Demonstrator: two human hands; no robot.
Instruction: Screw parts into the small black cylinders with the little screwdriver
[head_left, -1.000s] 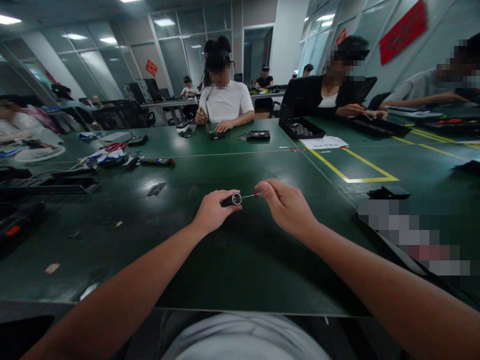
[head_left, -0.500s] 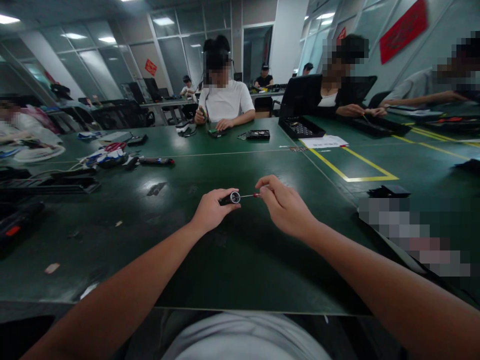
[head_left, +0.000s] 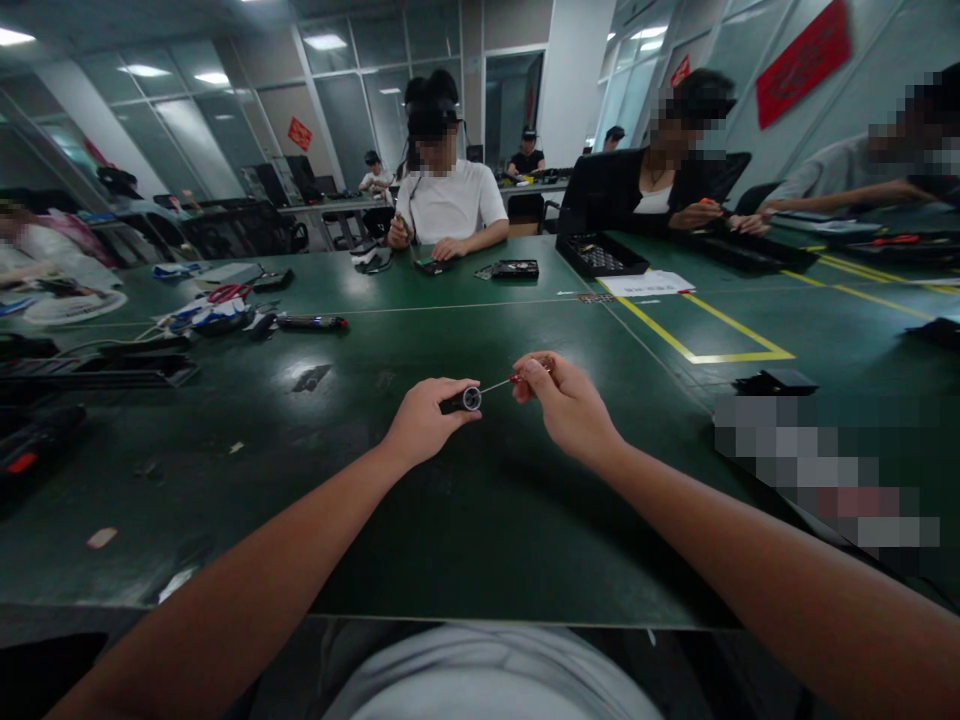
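My left hand [head_left: 418, 422] is closed around a short black cylinder [head_left: 470, 399], thumb above and fingers below. The cylinder's round, silver-rimmed end faces me, and a dark recess shows inside it. In my right hand [head_left: 571, 402] a thin screwdriver [head_left: 496, 386] with a red, partly clear handle is pinched between thumb and fingers. Its metal shaft slants down to the left, with the tip at or very near the rim of the cylinder; I cannot tell whether they touch. Both hands are above the green table [head_left: 517, 560].
A dark pen-shaped tool [head_left: 311, 322] lies at the back left, near red-handled scissors [head_left: 229, 293] and clutter. Black trays [head_left: 90, 368] stand at the left. A black box [head_left: 776, 382] lies at the right. Across the table a person [head_left: 450, 200] works with small parts.
My right hand has turned, so the screwdriver's handle sits higher and more of it shows. The shaft now slants instead of lying nearly level. My left hand has barely moved.
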